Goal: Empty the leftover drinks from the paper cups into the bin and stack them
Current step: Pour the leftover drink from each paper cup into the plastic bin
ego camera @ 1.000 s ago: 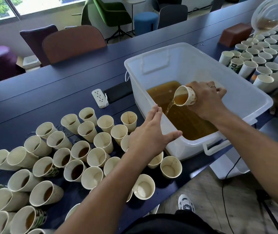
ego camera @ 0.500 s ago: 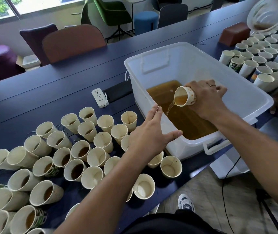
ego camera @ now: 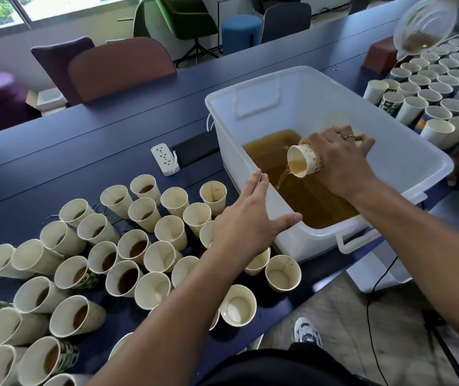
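- A paper cup (ego camera: 304,160) is held on its side by the right hand (ego camera: 336,160), with the fingers curled round its body, above the inside of the bin (ego camera: 384,135).
- A thin stream of brown drink (ego camera: 283,176) is poured from the rim of this cup into the brown liquid (ego camera: 306,196) that is collected in the near part of the bin.
- The left hand (ego camera: 246,218) is kept flat and wide, with straight fingers; the fingertips are laid against the left rim of the bin and the thumb is spread to the right. Nothing is held in it.
- The white plastic bin is placed on the dark blue table (ego camera: 83,151), right of centre.
- Many upright paper cups (ego camera: 128,252) are grouped on the table left of the bin; brown drink is seen in several, and some near ones look empty.
- A second group of cups (ego camera: 431,87) is placed far right of the bin.
- A white power strip (ego camera: 165,159) lies on the table, just left of the bin.
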Action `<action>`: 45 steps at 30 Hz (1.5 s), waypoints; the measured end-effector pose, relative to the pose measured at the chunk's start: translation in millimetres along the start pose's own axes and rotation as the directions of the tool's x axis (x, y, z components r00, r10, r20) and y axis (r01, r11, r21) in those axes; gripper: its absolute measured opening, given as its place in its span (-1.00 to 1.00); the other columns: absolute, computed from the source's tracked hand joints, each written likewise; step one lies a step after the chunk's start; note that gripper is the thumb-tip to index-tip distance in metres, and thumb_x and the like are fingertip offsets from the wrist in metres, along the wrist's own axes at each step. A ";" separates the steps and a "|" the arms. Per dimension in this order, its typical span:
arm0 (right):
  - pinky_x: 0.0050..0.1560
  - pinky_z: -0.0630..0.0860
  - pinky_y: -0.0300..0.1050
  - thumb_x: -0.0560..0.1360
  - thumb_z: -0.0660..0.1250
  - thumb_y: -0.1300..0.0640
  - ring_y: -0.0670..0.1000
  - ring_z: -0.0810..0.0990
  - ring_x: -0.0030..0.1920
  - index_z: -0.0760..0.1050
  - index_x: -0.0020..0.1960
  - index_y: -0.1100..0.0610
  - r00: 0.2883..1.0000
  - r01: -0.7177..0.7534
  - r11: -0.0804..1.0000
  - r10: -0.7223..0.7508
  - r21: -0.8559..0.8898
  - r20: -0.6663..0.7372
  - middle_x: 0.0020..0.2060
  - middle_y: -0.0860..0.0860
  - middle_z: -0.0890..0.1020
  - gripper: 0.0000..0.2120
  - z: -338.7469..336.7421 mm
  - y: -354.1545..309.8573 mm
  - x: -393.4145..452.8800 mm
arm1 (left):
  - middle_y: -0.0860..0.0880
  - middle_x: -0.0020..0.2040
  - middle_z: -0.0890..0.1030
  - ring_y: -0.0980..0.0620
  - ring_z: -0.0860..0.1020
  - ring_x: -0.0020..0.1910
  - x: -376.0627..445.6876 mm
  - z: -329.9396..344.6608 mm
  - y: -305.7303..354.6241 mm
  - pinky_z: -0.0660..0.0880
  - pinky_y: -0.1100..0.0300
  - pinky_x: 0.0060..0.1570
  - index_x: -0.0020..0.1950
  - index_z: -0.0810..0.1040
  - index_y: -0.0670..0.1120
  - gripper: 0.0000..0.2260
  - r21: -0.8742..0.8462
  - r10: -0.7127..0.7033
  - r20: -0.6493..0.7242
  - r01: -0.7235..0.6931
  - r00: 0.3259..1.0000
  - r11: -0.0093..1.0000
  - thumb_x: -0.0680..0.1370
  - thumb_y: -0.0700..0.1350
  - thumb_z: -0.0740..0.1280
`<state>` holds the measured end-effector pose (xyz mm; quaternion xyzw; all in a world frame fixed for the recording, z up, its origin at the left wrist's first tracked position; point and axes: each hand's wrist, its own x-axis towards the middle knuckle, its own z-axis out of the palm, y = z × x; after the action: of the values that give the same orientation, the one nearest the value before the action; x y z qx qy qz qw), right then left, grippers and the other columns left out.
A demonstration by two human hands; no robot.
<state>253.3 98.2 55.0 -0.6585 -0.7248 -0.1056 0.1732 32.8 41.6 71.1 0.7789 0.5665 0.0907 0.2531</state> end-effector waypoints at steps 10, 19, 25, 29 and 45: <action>0.19 0.23 0.30 0.23 0.63 0.24 0.19 0.31 0.38 0.45 0.26 -0.08 0.991 0.112 0.989 -0.104 -0.094 0.084 0.25 0.09 0.51 -0.31 -2.7 -4.7 -0.4 | 0.23 0.65 -0.12 0.06 0.24 0.57 -0.8 -0.4 0.2 0.49 0.02 0.26 0.66 -0.05 0.11 -0.11 -0.015 0.001 0.002 -0.001 1.000 1.000 0.49 0.41 0.29; 0.21 0.21 0.30 0.24 0.62 0.27 0.22 0.31 0.38 0.42 0.28 -0.06 0.997 0.071 0.995 -0.068 -0.069 0.047 0.26 0.13 0.50 -0.29 -1.8 -2.2 -1.5 | 0.24 0.65 -0.12 0.06 0.28 0.55 -0.9 -1.0 0.5 0.51 0.04 0.21 0.66 -0.06 0.12 -0.11 -0.021 0.002 -0.001 -0.002 1.000 1.000 0.49 0.42 0.28; 0.24 0.16 0.25 0.34 0.56 0.21 0.20 0.35 0.35 0.44 0.28 -0.05 0.992 0.033 0.998 -0.025 -0.057 0.124 0.24 0.10 0.55 -0.42 2.7 -1.8 -1.3 | 0.25 0.64 -0.11 0.06 0.31 0.53 -2.0 -0.9 0.8 0.50 0.02 0.20 0.66 -0.04 0.10 -0.11 -0.026 0.009 -0.002 -0.009 1.000 1.000 0.49 0.42 0.28; 0.21 0.19 0.24 0.39 0.52 0.10 0.23 0.40 0.29 0.40 0.28 -0.01 0.997 -0.060 0.997 0.057 0.053 0.050 0.19 0.14 0.56 -0.48 1.2 -2.7 1.0 | 0.24 0.64 -0.08 0.07 0.30 0.53 -1.4 0.0 -4.3 0.46 -0.01 0.26 0.66 -0.02 0.09 -0.12 -0.036 0.027 -0.004 -0.027 1.000 0.999 0.49 0.42 0.28; 0.29 0.32 0.15 0.33 0.58 -0.07 0.04 0.39 0.28 0.36 0.40 0.01 0.992 0.098 0.791 -0.128 0.604 0.007 0.29 -0.03 0.52 -0.28 -42.9 -166.2 -0.3 | 0.07 -0.19 0.71 0.15 0.64 -0.33 -69.5 -126.7 -68.7 0.48 0.35 -0.35 0.05 0.63 0.01 -0.89 -0.531 -0.172 -0.403 -0.077 0.899 0.844 0.61 0.02 0.38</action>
<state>93.5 63.2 106.7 -0.5271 -0.7626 0.1357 0.3494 -102.6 29.9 155.4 0.6223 0.5803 0.4100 0.3286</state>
